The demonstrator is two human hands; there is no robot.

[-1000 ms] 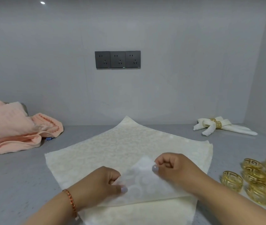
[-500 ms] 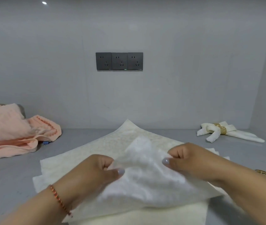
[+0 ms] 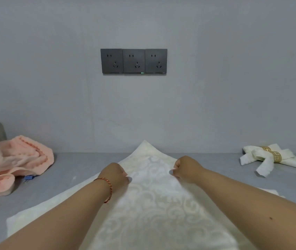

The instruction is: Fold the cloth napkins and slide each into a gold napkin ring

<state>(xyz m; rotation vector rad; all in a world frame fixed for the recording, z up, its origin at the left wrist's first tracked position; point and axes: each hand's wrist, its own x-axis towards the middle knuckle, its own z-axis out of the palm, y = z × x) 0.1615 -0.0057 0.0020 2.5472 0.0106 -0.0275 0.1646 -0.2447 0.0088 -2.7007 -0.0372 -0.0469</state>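
Cream napkin point(image 3: 154, 204): spread on the grey bench point(image 3: 75, 165), its folded-over layer pinched at both hands.
Left hand point(image 3: 115, 175): clamped on the fold.
Right hand point(image 3: 186, 169): clamped likewise, apart from the left.
Ringed napkin point(image 3: 270, 158): well right of the hands.
Pink towel point(image 3: 12, 165): far left.

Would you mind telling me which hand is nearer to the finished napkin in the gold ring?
The right hand is nearer: the ringed napkin lies off to its right by the wall. The left hand sits farther away, across the cream napkin both hands pinch.
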